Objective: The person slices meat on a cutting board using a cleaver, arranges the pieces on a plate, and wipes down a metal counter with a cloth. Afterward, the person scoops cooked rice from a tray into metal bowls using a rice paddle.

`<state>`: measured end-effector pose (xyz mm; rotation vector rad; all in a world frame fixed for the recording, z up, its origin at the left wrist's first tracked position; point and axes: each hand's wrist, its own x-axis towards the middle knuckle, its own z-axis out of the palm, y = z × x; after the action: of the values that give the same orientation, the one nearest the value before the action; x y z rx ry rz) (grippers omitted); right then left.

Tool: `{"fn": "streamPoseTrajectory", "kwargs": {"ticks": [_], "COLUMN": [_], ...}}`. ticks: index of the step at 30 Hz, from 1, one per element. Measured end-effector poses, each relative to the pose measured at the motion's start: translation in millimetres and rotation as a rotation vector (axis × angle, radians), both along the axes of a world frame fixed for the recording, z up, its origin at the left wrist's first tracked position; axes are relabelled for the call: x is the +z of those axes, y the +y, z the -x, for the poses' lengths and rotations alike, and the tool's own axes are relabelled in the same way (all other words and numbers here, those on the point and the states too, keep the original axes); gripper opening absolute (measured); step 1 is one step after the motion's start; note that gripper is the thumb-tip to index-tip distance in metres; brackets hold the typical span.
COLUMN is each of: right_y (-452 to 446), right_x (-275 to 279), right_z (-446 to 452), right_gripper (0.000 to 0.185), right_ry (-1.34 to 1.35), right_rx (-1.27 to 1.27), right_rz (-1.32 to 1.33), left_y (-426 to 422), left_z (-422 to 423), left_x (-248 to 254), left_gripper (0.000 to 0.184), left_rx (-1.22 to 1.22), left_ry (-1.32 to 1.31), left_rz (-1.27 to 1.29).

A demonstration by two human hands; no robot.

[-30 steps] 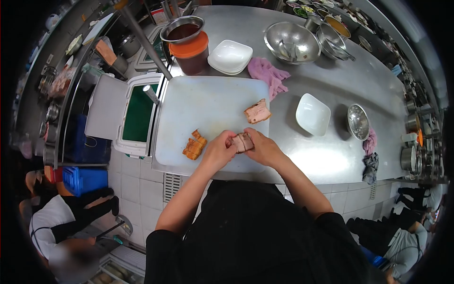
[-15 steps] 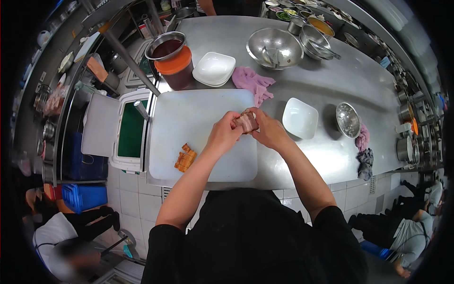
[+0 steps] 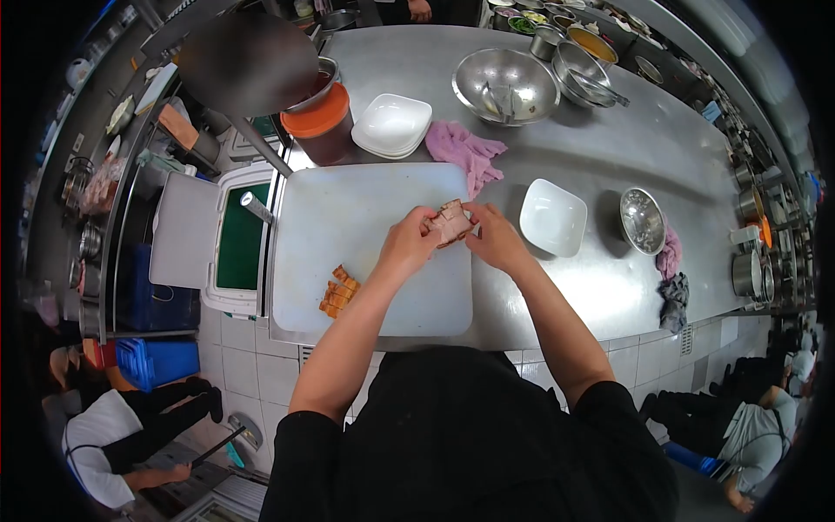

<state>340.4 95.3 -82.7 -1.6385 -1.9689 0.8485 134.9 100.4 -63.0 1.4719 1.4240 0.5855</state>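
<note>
Above the right part of the white cutting board, a chunk of pork belly is held between my two hands. My left hand pinches its left side, and my right hand grips its right edge with the fingertips. The pale cut face with its layers points up toward me; the browned skin shows along its rim. Lower on the board lie several browned, crisp slices of pork belly, close together. Just right of my right hand is a white square bowl.
Behind the board are stacked white bowls, a pink cloth and an orange-lidded tub. Metal bowls stand farther back, a small metal bowl at right. An open-lidded bin adjoins the board's left side.
The pork belly has turned in my hands and shows more of its cut face. My right hand has shifted slightly right. A blurred head has come in at the upper left.
</note>
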Motion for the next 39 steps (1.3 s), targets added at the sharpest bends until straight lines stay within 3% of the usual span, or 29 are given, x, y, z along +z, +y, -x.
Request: {"fn": "streamPoseTrajectory", "kwargs": {"ticks": [5,10,16,19,20,22,25,28,32,39], "right_y": [-3,-8,-45,-62,-62,-60,-46,-37,-42,-68], "right_x": [-7,-12,18,15,10,-2,-3,-16,-26,-1], "right_z": [2,-2,22,66,84,118,164,191,198,160], "right_gripper": [0.053,0.051,0.049,0.045,0.045,0.05,0.059,0.063,0.065,0.063], "right_ry": [-0.021,-0.009,0.132,0.199,0.202,0.065,-0.148,-0.223,-0.17,0.012], "right_rx": [-0.015,-0.071,-0.084,0.179,0.186,0.45,0.528,0.582,0.562,0.335], "right_rz": [-0.073,-0.144,-0.157,0.017,0.018,-0.058,-0.015,-0.014,-0.006,-0.045], "left_y": [2,-3,-28,-65,-79,-109,-139,-145,-142,-131], "left_z": [1,7,123,180,184,185,167,155,153,135], "left_x": [-21,-9,23,25,21,21,6,-15,-24,-13], "left_gripper": [0.04,0.045,0.043,0.052,0.052,0.065,0.074,0.077,0.066,0.059], "left_rx": [0.014,0.043,0.339,0.308,0.314,0.207,0.167,0.197,0.274,0.186], "left_ry": [-0.061,-0.093,-0.102,0.335,0.339,0.579,0.689,0.664,0.576,0.432], "left_rz": [-0.019,0.0,-0.177,-0.182,-0.182,-0.044,-0.127,-0.262,-0.246,-0.414]}}
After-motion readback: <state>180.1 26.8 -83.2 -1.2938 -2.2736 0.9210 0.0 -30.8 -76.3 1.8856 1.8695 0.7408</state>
